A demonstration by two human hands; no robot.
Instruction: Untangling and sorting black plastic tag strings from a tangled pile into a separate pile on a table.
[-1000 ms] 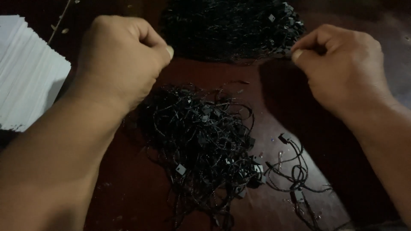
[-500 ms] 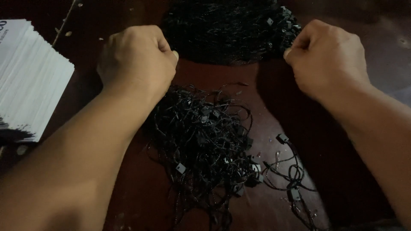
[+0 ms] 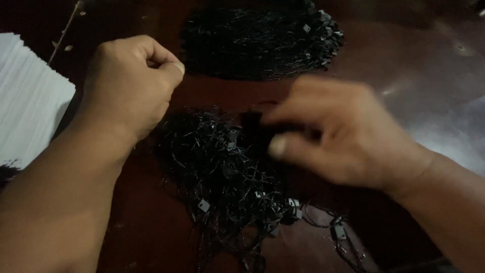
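A loose tangle of black cords with small square clasps (image 3: 222, 177) lies on the dark brown table (image 3: 429, 76) in front of me. My left hand (image 3: 129, 86) hovers over the tangle's upper left edge as a closed fist, thumb pressed on the forefinger; no cord shows in it. My right hand (image 3: 343, 136) is blurred, low over the tangle's right side, with thumb and fingers spread toward the cords. A second, neater heap of the same black cords (image 3: 262, 40) lies farther back.
A stack of white paper sheets (image 3: 28, 111) sits at the left edge. A thin twig (image 3: 63, 33) lies behind it. A few stray cords with clasps (image 3: 338, 232) trail off the tangle at the lower right.
My right hand has dropped from beside the far heap down and left onto the near tangle, and its fingers have opened. My left hand has stayed a fist.
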